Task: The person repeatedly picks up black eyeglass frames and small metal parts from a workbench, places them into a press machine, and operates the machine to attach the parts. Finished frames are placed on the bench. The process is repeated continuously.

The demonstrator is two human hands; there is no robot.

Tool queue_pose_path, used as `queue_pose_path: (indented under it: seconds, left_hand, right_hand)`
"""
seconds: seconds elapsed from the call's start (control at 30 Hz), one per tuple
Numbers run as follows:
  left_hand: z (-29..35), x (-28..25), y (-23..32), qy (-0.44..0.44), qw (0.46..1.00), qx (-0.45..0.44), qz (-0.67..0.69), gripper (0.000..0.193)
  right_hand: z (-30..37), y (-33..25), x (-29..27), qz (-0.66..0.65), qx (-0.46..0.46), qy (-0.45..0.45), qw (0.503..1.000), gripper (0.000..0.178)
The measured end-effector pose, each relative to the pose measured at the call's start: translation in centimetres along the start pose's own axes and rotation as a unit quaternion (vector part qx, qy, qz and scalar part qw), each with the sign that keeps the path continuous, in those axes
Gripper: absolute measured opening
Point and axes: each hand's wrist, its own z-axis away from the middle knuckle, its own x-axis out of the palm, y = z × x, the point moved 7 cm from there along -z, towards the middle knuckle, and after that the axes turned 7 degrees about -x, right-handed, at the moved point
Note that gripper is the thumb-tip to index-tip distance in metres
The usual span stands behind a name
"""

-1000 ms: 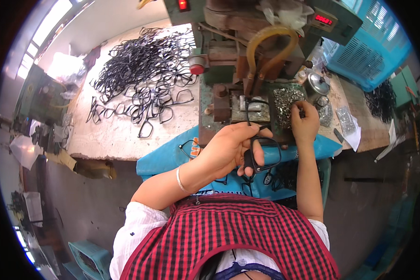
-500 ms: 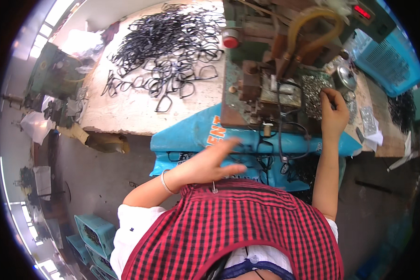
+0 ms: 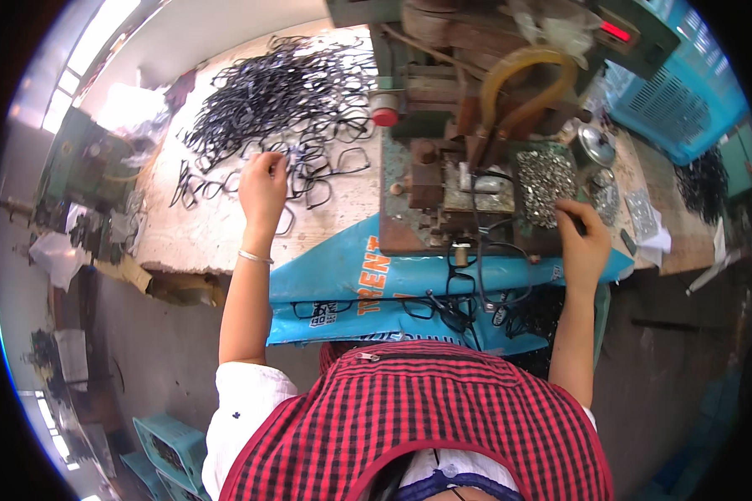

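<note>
My left hand (image 3: 263, 190) is over the near edge of a heap of black eyeglass frames (image 3: 251, 100) on the wooden table. Its fingers are curled together among the loose frames, and they hide whatever they grip. At the right, my right hand (image 3: 585, 242) is closed, with thumb and fingertips together at the edge of a pile of small shiny metal parts (image 3: 543, 185). Anything between those fingertips is too small to make out. Left of the pile stands a bench machine (image 3: 424, 179) with a metal fixture (image 3: 480, 199). A dark frame (image 3: 505, 292) hangs at its front.
Blue plastic sheeting (image 3: 330, 275) drapes the table's front edge, with several frames lying in its fold. A red button (image 3: 384, 115) sits on the machine's left. Beyond my right hand are a metal canister (image 3: 596, 146) and a blue basket (image 3: 673, 108). Teal bins (image 3: 171, 442) stand low at the left.
My left hand has swung from in front of my apron forward and left to the eyeglass frames. My right hand stays at the metal parts. The whole view has shifted slightly.
</note>
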Motion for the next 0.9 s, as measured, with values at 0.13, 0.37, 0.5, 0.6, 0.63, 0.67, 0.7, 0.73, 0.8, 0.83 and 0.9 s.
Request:
queue_pose_path:
  seconds: [0.13, 0.37, 0.5, 0.6, 0.63, 0.67, 0.7, 0.73, 0.8, 0.83, 0.9]
  left_hand:
    - [-1.9, 4.1, 0.6, 0.044, 0.973, -0.031, -0.223, 0.037]
    - [0.4, 6.6, 1.8, 0.056, 0.998, 0.001, 0.029, 0.015]
    - [1.6, 0.3, 8.3, 0.000, 0.825, -0.097, 0.557, 0.011]
    - [2.6, -7.7, 19.3, -0.043, 0.732, 0.108, 0.671, 0.018]
    - [2.3, -8.4, 20.9, -0.044, 0.767, 0.121, 0.629, 0.020]
    - [2.1, -8.6, 22.2, -0.042, 0.802, 0.135, 0.581, 0.023]
    - [1.6, -7.6, 23.2, -0.049, 0.778, 0.140, 0.610, 0.026]
    - [1.0, -7.6, 23.2, -0.035, 0.772, 0.152, 0.616, 0.022]
    - [1.3, -8.1, 23.0, -0.051, 0.751, 0.138, 0.644, 0.019]
    - [1.9, -8.1, 23.0, -0.037, 0.748, 0.156, 0.644, 0.020]
    - [4.2, -7.7, 23.0, -0.035, 0.789, 0.232, 0.568, 0.019]
  right_hand:
    - [-3.1, -9.1, 3.7, -0.177, -0.050, -0.085, 0.979, 0.025]
    - [-4.2, -9.7, 8.5, -0.242, 0.000, -0.117, 0.963, 0.044]
    - [-3.9, -10.0, 8.3, -0.263, 0.003, -0.098, 0.960, 0.050]
    - [-3.6, -10.9, 8.7, -0.347, 0.023, -0.107, 0.932, 0.054]
    - [-3.4, -10.5, 9.2, -0.377, 0.035, -0.098, 0.920, 0.054]
    - [-3.2, -10.4, 9.6, -0.410, 0.046, -0.093, 0.906, 0.055]
    - [-3.1, -10.7, 9.6, -0.407, 0.049, -0.088, 0.908, 0.055]
    - [-2.8, -11.2, 9.6, -0.404, 0.052, -0.083, 0.909, 0.056]
    - [-2.3, -11.9, 8.6, -0.370, 0.027, -0.082, 0.925, 0.056]
    - [-2.0, -12.3, 8.0, -0.338, -0.002, -0.087, 0.937, 0.055]
    - [-1.5, -13.1, 6.6, -0.297, -0.035, -0.117, 0.947, 0.045]
